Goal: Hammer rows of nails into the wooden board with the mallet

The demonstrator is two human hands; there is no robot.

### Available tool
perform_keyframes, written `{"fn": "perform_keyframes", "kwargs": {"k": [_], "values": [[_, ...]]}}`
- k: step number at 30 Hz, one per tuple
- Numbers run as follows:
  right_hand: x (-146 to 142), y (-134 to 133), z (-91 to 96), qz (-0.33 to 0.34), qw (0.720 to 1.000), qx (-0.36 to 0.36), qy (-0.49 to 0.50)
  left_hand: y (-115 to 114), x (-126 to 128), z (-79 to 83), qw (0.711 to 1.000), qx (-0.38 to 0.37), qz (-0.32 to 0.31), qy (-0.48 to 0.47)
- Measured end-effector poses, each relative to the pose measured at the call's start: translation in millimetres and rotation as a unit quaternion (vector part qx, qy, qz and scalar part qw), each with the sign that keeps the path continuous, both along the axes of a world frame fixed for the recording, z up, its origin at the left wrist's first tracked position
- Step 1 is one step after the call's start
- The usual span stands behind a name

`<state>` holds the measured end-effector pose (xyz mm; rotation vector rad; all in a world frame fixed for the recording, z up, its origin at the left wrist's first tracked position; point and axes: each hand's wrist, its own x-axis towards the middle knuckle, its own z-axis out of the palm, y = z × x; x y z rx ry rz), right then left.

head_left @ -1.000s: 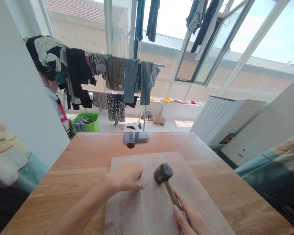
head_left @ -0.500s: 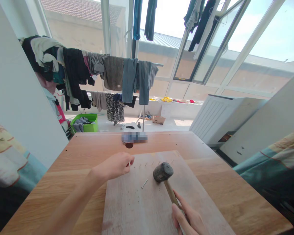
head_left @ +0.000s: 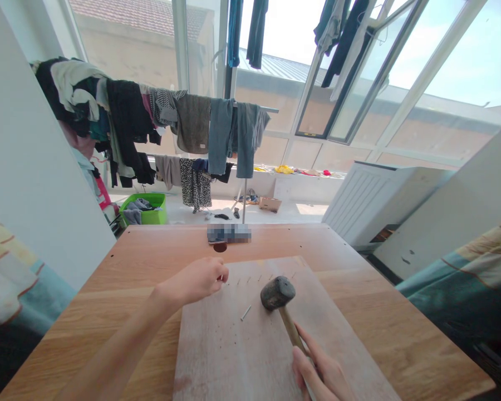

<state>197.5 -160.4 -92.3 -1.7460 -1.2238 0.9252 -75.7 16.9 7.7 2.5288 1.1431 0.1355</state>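
Observation:
My right hand (head_left: 319, 367) is wrapped around the wooden handle of a black-headed mallet (head_left: 278, 293). The mallet's head is over the right half of a pale wooden board (head_left: 204, 362). At the board's far left corner, my left hand (head_left: 202, 277) is closed, with thumb and fingertips drawn together. Whatever those fingers may hold is hidden. Several thin nails (head_left: 249, 280) stand in a row along the far part of the board, to the right of my left hand. One loose nail (head_left: 246, 313) lies on the board left of the mallet head, and small dark holes dot the surface nearer me.
The board lies on a wooden table (head_left: 129, 278). A pixelated object (head_left: 229, 234) lies at the table's far edge beside a dark round hole (head_left: 220, 248). Beyond are a clothes-laden drying rack (head_left: 194, 122), a green basket (head_left: 154, 214) and a white cabinet (head_left: 376, 195). Curtains (head_left: 480, 262) hang at both sides.
The fingertips of my left hand have drawn closer together at the same spot. My right hand and the mallet have hardly moved.

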Motion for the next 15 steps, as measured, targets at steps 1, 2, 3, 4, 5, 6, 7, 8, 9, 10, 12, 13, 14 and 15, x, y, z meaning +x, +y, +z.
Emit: {"fn": "perform_keyframes", "kwargs": {"k": [1, 2, 3, 4, 5, 6, 7, 8, 9, 10, 12, 13, 14, 15], "values": [[0.2, 0.0, -1.2, -0.001, 1.000, 0.004, -0.002, 0.1, 0.2, -0.3, 1.000, 0.003, 0.000, 0.000], [0.3, 0.0, -2.4, -0.004, 1.000, 0.005, -0.004, 0.1, 0.6, -0.9, 1.000, 0.007, 0.001, -0.002], [0.3, 0.0, -3.5, -0.009, 1.000, 0.002, -0.003, 0.0, 1.2, -1.7, 1.000, 0.010, 0.001, -0.007], [0.0, 0.0, -4.3, -0.014, 1.000, -0.004, 0.003, 0.0, 1.9, -2.8, 1.000, 0.010, -0.002, -0.014], [-0.5, 0.1, -4.8, -0.019, 1.000, -0.013, 0.012, -0.1, 2.6, -4.1, 1.000, 0.009, -0.005, -0.021], [-1.1, 0.2, -4.9, -0.022, 0.999, -0.023, 0.022, -0.1, 3.4, -5.5, 1.000, 0.006, -0.009, -0.028], [-1.7, 0.4, -4.5, -0.023, 0.999, -0.032, 0.032, -0.1, 3.9, -6.9, 0.999, 0.003, -0.013, -0.033], [-2.2, 0.7, -3.6, -0.022, 0.998, -0.038, 0.038, 0.0, 4.2, -8.2, 0.999, 0.000, -0.016, -0.035], [-2.6, 1.0, -2.4, -0.021, 0.998, -0.041, 0.041, 0.3, 4.1, -9.2, 0.999, 0.000, -0.017, -0.036], [-2.9, 1.3, -1.0, -0.019, 0.998, -0.042, 0.038, 0.7, 3.6, -10.2, 0.999, 0.001, -0.017, -0.035], [-3.0, 1.9, 2.0, -0.019, 0.999, -0.036, 0.023, 1.7, 1.9, -11.7, 0.999, 0.006, -0.018, -0.033], [-2.9, 2.2, 3.2, -0.019, 0.999, -0.032, 0.015, 2.1, 0.9, -12.3, 0.999, 0.009, -0.019, -0.033], [-2.8, 2.4, 4.1, -0.017, 0.999, -0.027, 0.010, 2.2, 0.2, -12.8, 0.999, 0.012, -0.019, -0.032], [-2.8, 2.6, 4.7, -0.015, 1.000, -0.024, 0.007, 2.0, -0.1, -13.1, 0.999, 0.013, -0.020, -0.032]]}}
